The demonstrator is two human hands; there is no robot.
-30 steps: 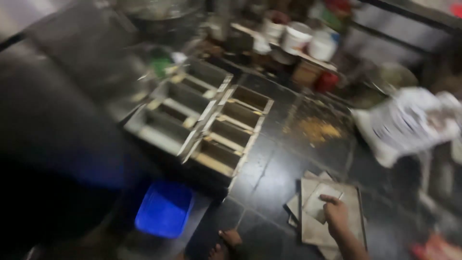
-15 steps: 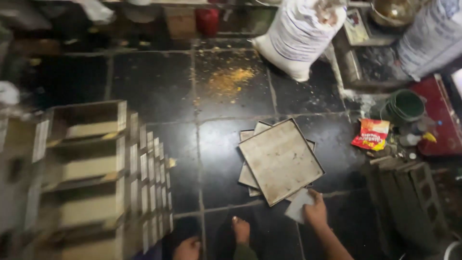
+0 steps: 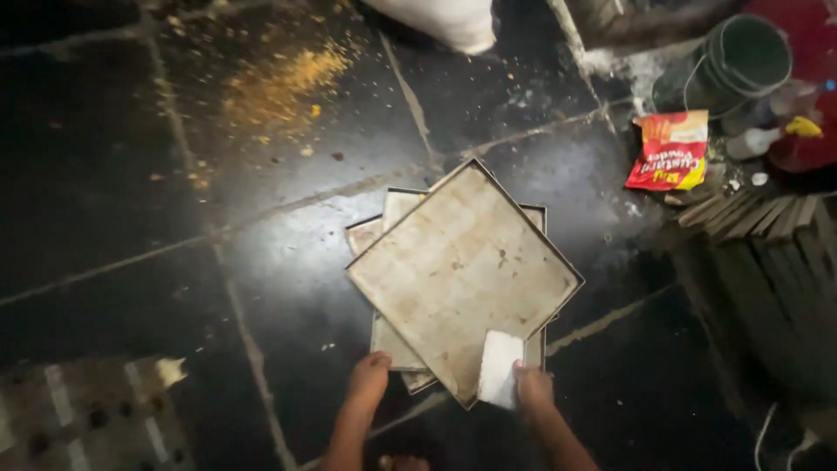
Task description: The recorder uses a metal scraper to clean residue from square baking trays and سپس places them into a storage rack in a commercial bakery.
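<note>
Scraping looks to be our step. Our right hand (image 3: 534, 388) grips a white scraper (image 3: 500, 369) laid on the top metal tray (image 3: 462, 270), at its 6 o'clock corner. Our left hand (image 3: 369, 377), fingers curled, steadies the tray stack's (image 3: 388, 344) edge at 8 o'clock, on the dark floor (image 3: 261, 288). Next, we judge, comes a firm push toward 12.

Ahead of your fingers (image 3: 528, 378) the top tray (image 3: 462, 272) lies flat on the tray stack (image 3: 394, 340), nothing on it but the white scraper (image 3: 500, 369), so you can sweep straight across. Left of your fingers the dark floor (image 3: 131, 201) is open, with only yellow crumbs (image 3: 275, 87) farther up. To the right it's tight: a stack of dark pans (image 3: 767, 262), a red packet (image 3: 669, 150) and a green bucket (image 3: 728, 65) crowd in. Far ahead, a white sack (image 3: 440, 19) blocks the way.
</note>
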